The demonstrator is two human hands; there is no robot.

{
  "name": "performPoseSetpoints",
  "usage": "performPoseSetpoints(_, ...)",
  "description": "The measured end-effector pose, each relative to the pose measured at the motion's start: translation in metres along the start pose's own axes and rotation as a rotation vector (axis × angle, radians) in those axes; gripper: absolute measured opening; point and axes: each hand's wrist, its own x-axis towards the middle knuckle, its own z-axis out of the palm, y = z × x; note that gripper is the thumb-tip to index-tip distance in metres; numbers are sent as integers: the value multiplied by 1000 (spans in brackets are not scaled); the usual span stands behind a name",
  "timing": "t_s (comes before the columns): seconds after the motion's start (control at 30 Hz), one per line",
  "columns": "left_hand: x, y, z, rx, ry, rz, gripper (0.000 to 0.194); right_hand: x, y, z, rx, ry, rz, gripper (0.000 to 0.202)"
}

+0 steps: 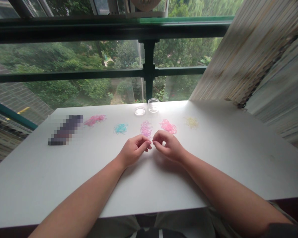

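Over the middle of the white table, my left hand and my right hand meet almost fingertip to fingertip. Both are closed in a pinch, and whatever lies between the fingers is too small to make out. Just beyond them is a pile of purple-pink thin loops, which look like small rubber bands. Behind my right hand lies a pink-red pile. To the left are a teal pile and a mixed pink pile. A yellow pile sits to the right.
A clear round container and a clear round lid stand at the table's far edge by the window. A pixelated dark oblong thing lies at the left. A striped curtain hangs on the right, touching the back of the white table.
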Motion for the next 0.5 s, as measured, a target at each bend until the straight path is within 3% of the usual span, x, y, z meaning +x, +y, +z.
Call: performPoseSetpoints(0.5,1,-1,-5,218,53,32,25,1,5,1,131,8,92,2)
